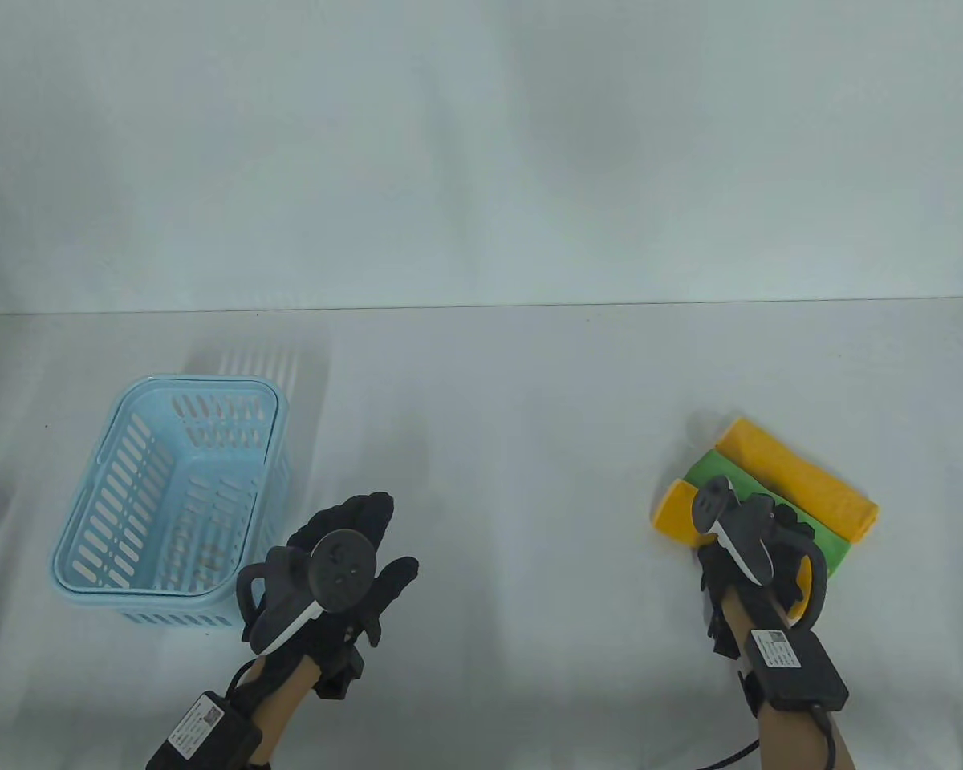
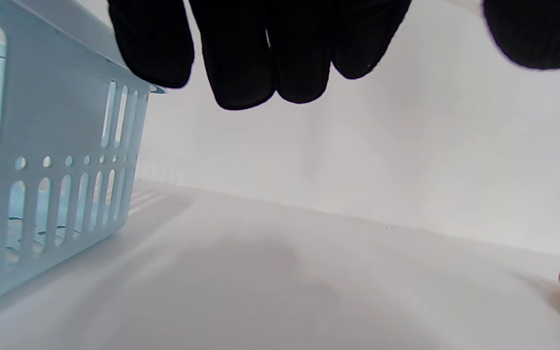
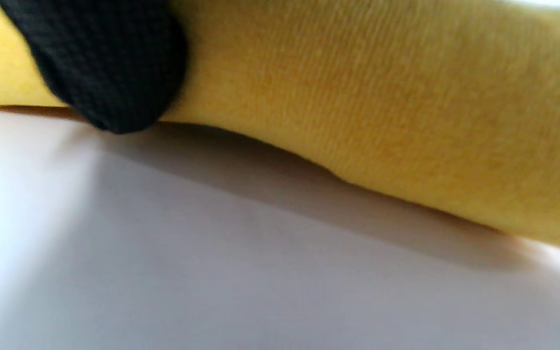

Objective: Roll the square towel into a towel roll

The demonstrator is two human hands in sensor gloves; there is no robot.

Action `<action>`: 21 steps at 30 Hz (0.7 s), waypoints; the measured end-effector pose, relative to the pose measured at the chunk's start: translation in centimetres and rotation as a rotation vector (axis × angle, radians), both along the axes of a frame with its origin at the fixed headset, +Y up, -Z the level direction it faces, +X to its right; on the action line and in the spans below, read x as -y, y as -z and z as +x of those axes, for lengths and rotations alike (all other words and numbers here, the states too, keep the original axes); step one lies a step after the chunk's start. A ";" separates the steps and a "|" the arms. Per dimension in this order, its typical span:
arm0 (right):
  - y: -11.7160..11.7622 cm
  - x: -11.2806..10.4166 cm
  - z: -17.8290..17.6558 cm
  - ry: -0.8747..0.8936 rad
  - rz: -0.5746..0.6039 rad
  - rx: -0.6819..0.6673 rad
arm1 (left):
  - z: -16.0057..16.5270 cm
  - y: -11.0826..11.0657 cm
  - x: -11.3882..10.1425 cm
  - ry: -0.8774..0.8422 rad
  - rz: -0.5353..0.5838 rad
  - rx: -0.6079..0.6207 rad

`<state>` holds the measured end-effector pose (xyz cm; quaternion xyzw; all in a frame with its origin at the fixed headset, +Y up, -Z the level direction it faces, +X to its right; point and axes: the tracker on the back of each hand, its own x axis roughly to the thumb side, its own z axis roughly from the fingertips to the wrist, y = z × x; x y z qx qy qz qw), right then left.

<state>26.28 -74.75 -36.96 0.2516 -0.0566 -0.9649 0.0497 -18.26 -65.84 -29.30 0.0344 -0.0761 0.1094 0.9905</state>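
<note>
1. Near the right edge of the surface (image 1: 530, 385) lie three rolls side by side, touching: a yellow roll (image 1: 798, 479) farthest from the person, a green roll (image 1: 714, 469) in the middle, and a second yellow roll (image 1: 672, 507) nearest.
2. All three have their long axis on a diagonal, from the far left to the near right.
3. The right hand (image 1: 758, 553) is on the nearest yellow roll. In the right wrist view one finger (image 3: 105, 63) presses on the yellow cloth, but I cannot tell if the hand grips the roll or only rests on it.
4. The left hand (image 1: 345, 561) is well apart from the rolls, near the front edge, with relaxed fingers (image 2: 246, 63) and nothing in it.
5. So the right hand is the nearer one, and I judge the next move belongs to it.
6. A light blue basket (image 1: 96, 497) stands at the left side, just beside the left hand. Nothing can be seen inside it.
</note>
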 end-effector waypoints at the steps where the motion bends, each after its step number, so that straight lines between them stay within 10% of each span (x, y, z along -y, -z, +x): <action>1: 0.0 0.2 0.0 -0.008 -0.014 0.000 | 0.0 0.0 0.0 0.002 -0.001 0.000; 21: -2.0 -2.6 -0.7 0.124 0.057 -0.044 | 0.1 0.1 0.1 0.004 -0.029 0.001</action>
